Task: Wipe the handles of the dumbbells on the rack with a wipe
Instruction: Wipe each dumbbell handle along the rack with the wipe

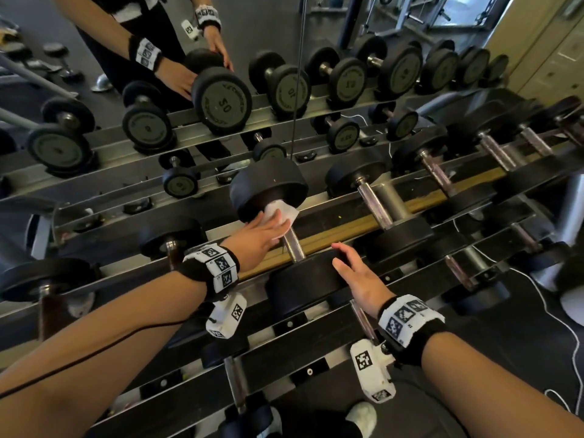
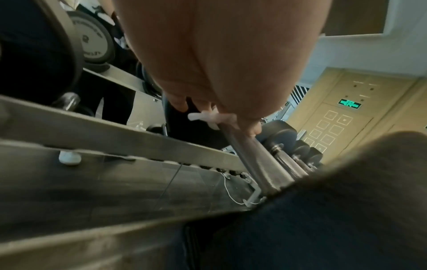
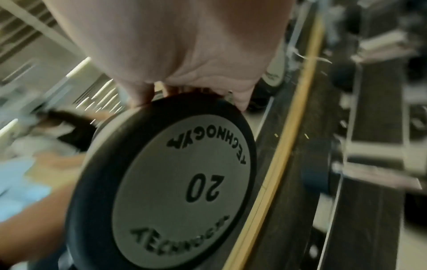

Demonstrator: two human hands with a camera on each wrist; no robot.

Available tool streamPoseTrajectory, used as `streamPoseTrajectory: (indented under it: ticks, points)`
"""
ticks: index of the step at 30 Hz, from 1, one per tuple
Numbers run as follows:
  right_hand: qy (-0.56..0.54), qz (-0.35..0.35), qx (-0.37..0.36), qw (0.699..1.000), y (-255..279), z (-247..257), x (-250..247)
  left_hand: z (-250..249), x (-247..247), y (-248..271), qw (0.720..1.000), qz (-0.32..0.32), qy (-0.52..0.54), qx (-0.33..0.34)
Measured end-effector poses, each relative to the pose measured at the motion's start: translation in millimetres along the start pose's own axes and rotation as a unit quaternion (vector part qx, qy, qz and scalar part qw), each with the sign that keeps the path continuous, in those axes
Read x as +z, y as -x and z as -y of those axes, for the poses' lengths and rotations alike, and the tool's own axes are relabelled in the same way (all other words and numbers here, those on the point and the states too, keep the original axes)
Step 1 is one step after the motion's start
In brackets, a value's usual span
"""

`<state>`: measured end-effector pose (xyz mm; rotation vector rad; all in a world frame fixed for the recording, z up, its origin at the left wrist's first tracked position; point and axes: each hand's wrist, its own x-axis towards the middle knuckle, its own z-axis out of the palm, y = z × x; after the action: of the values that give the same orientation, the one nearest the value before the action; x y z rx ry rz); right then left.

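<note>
A black 20 dumbbell [image 1: 268, 188] lies across the top tier of the rack [image 1: 410, 202], its steel handle [image 1: 294, 246] bare at the near end. My left hand [image 1: 262, 235] grips a white wipe [image 1: 284, 216] wrapped round the far end of that handle, against the far head. In the left wrist view the fingers [image 2: 180, 104] curl round the handle [image 2: 249, 160] with the wipe [image 2: 208, 117] bunched under them. My right hand [image 1: 357, 273] rests with straight fingers on the near head [image 1: 303, 279], whose grey face [image 3: 180, 188] reads 20.
More dumbbells [image 1: 376, 200] lie to the right and left along the top tier, smaller ones on the lower tiers. A mirror [image 1: 221, 99] behind the rack doubles everything. A white cable [image 1: 556, 324] runs over the floor at the right. My shoe [image 1: 363, 417] stands below.
</note>
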<state>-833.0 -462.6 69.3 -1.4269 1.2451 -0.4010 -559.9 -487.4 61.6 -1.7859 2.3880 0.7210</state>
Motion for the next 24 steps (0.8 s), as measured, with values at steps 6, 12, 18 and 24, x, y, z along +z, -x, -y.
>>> streamPoseTrajectory:
  ticks: [6,12,18,24]
  points:
    - [0.145,-0.003,-0.001,0.989,-4,6,3,-16,24,22,0.995,0.085,0.058,-0.015]
    - [0.236,-0.01,-0.08,0.969,-2,7,8,-17,31,30,0.889,-0.095,0.432,-0.115]
    - [0.344,-0.02,-0.201,0.917,-7,3,10,-8,28,16,0.666,-0.146,0.688,-0.247]
    - [0.296,-0.052,-0.238,0.923,-12,-9,12,-31,17,-4,0.58,-0.149,0.768,-0.226]
